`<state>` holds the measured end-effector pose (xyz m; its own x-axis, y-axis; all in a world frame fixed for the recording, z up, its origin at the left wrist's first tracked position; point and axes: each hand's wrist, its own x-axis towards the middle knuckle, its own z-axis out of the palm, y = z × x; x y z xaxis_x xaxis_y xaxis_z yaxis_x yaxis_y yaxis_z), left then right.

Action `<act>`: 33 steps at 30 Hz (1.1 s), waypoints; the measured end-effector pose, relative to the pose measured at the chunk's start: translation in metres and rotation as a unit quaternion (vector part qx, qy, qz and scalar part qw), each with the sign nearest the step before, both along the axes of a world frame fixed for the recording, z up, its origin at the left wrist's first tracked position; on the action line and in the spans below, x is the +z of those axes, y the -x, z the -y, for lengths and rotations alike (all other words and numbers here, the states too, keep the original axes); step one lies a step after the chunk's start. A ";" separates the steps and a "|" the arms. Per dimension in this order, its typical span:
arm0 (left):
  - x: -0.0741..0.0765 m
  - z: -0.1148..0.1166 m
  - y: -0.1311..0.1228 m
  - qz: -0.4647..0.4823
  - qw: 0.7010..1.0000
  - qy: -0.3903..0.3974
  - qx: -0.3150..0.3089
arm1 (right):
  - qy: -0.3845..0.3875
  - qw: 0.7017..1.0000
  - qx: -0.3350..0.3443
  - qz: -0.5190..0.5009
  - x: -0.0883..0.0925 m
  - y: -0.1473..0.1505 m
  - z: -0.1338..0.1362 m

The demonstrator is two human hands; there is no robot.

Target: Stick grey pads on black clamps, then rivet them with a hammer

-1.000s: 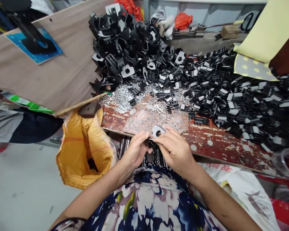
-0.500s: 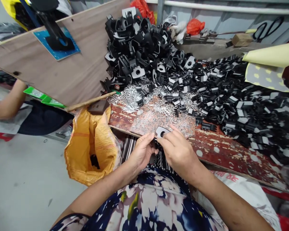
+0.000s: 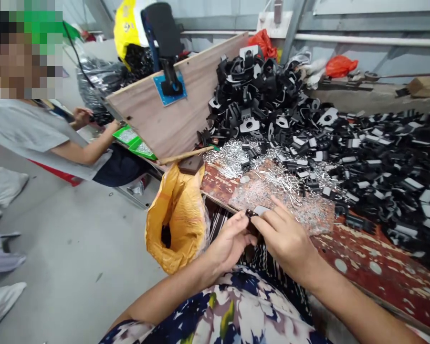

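Clip (image 3: 260,209): between fingertips | left hand (image 3: 235,238): pinching it | right hand (image 3: 288,235): seemingly pinching too

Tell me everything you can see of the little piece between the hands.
The piece looks like plastic: shiny black at left, with a flat, pale grey face at right. The left hand holds its black end; the right hand grips it too, fingers hiding much of it. It is held by the near edge of the bench; its underside is hidden.

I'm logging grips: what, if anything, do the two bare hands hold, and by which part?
A black and pale piece. The left hand pinches its black end; the right hand partly covers its pale side, that exact grip hidden.
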<state>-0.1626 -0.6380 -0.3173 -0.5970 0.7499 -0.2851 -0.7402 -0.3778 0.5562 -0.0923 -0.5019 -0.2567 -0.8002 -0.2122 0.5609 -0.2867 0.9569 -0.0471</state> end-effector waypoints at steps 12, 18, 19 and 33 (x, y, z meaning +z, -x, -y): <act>-0.034 0.127 0.041 -0.019 0.986 0.163 0.029 | 0.724 0.570 0.068 0.383 -0.015 0.180 0.074; -0.037 0.144 0.029 0.013 0.988 0.154 -0.028 | 0.880 0.323 -0.034 0.346 -0.021 0.309 0.121; -0.039 0.145 0.027 0.021 0.986 0.160 -0.033 | 0.888 0.313 -0.041 0.334 -0.022 0.319 0.125; -0.036 0.129 0.031 -0.039 0.971 0.236 0.025 | 0.893 0.353 0.051 0.275 -0.007 0.239 0.076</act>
